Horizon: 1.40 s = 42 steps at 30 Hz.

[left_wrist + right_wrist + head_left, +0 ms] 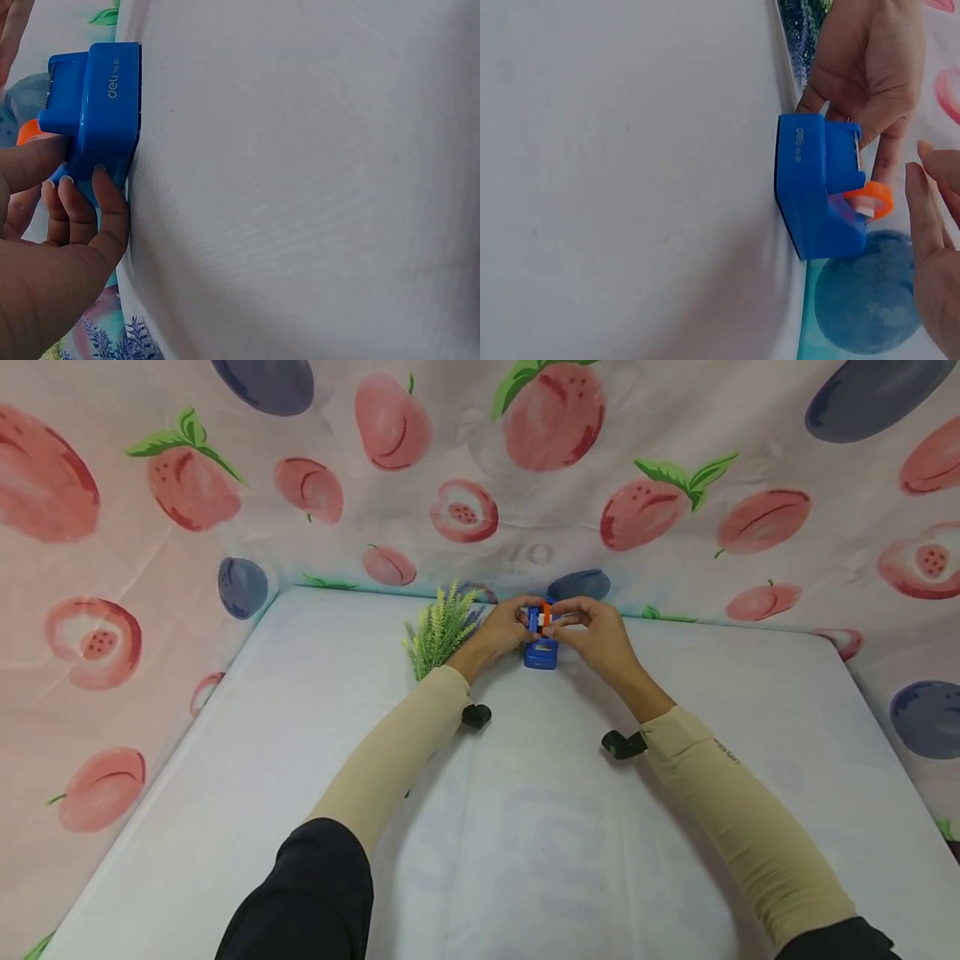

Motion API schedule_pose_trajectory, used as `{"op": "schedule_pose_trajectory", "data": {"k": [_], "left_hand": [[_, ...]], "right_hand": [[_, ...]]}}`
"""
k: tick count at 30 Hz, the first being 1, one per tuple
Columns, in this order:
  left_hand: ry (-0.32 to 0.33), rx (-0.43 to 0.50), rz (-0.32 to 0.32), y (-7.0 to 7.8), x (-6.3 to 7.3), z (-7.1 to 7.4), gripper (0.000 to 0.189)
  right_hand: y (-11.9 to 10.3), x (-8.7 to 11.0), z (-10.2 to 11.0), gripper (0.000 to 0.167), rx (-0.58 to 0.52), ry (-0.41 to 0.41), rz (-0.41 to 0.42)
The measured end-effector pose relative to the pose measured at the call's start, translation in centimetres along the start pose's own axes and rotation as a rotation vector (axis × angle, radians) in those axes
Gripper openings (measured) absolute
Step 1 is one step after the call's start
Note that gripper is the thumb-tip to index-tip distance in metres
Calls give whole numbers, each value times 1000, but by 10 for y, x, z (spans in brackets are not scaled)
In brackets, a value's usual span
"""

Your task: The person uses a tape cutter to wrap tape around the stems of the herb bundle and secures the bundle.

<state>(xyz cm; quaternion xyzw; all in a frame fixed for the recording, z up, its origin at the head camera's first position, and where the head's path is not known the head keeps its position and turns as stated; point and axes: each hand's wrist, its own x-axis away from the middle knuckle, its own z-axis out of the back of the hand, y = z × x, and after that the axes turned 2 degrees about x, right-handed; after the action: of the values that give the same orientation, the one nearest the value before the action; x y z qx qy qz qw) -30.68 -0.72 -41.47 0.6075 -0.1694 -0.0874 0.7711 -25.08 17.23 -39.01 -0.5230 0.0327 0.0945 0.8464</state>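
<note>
A blue tape dispenser [541,655] with an orange wheel [880,198] stands at the far side of the white table. My left hand [504,625] grips its side, the thumb [34,161] near the wheel and several curled fingers [112,210] against the blue body. In the right wrist view a small white piece shows at the wheel, by the dispenser's hollow. Close to the wheel is my right hand [598,633], thumb and forefinger extended toward it. A small gap separates those fingertips [917,176] from the wheel in the right wrist view.
Green and purple artificial flower sprigs [438,631] lie left of the dispenser, partly behind the left forearm. A fruit-print cloth [465,510] hangs along the table's [540,860] back and sides. Black wrist-camera mounts [624,745] jut inward from both sleeves.
</note>
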Motion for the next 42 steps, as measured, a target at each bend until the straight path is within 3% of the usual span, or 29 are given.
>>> {"op": "schedule_pose_trajectory", "data": {"k": [3,7,14,20,27,35,42], "left_hand": [[0,7,3,1,1,0,61],[3,-12,-5,1,1,0,61],[6,-39,-27,-1,0,1,60],[4,-27,-32,1,2,0,60],[9,-37,-35,3,4,-1,61],[9,-36,-57,1,3,-1,62],[32,-38,-67,1,2,-2,62]], "right_hand": [[0,1,-1,38,38,11,-13],[-3,3,-1,38,61,-32,-108],[-9,6,0,41,-118,-170,-255],[-8,6,1,36,-159,-252,-319],[-4,7,0,32,-133,-195,-336],[-3,13,2,34,-142,-151,-293],[-6,15,2,44,-208,-140,-405]]}}
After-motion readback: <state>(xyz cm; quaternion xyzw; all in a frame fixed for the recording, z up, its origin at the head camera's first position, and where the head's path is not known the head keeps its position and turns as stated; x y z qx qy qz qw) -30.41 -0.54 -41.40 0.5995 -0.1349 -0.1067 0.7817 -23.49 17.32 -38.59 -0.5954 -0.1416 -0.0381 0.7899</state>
